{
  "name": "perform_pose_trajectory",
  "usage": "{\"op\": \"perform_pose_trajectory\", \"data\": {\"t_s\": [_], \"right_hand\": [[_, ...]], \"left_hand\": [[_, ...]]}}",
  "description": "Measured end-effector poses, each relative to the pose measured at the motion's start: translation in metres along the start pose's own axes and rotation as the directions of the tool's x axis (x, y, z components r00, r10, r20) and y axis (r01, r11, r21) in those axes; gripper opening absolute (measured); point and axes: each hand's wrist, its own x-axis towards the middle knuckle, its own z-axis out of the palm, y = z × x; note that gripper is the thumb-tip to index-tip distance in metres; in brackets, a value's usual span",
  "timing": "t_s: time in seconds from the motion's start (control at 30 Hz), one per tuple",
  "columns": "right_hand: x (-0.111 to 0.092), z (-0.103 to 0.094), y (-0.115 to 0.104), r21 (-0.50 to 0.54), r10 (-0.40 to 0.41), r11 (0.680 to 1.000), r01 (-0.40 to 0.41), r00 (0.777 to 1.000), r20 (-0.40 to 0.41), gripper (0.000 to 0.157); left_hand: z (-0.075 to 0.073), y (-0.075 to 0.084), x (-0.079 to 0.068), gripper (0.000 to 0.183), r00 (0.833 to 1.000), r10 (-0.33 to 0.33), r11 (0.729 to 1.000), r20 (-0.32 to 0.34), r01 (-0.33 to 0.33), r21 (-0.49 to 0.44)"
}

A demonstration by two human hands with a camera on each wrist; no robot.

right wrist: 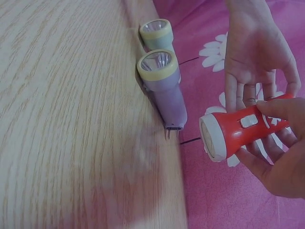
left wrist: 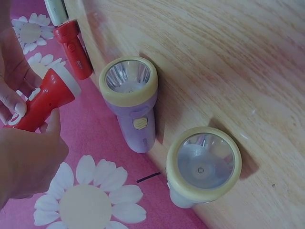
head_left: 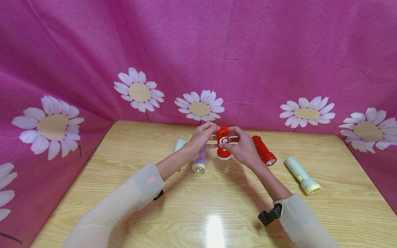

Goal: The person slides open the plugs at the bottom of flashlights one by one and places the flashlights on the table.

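Both hands hold a red flashlight with a white rim (head_left: pixel 223 143) above the far part of the table. My right hand (head_left: pixel 245 148) grips its barrel, with the thumb across the white printed side and the fingers behind. At the tail end, my left hand (head_left: pixel 198 139) pinches it with thumb and fingertips. The right wrist view shows the white slide switch (right wrist: pixel 248 120) on its side and the lens pointing to the left. Near my left hand lies a purple flashlight (left wrist: pixel 137 126) with a cream rim, metal plug prongs (right wrist: pixel 172 132) standing out of its tail.
A pale green flashlight (head_left: pixel 179 145) lies left of the purple one, partly behind my left arm. Right of my right hand are another red flashlight (head_left: pixel 263 150) and a second pale green one (head_left: pixel 301 175). A pink flowered cloth (head_left: pixel 254 69) hangs behind the wooden table (head_left: pixel 186 213).
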Motion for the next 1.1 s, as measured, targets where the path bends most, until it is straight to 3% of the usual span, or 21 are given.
{"op": "perform_pose_trajectory", "data": {"t_s": [1.1], "right_hand": [[-0.0009,0.0014,0.0005,0.016,0.011,1.000,-0.011,1.000,-0.004,0.048]], "left_hand": [[-0.0003,0.0012,-0.0030,0.011,1.000,0.005,1.000,0.002,-0.005,0.016]]}}
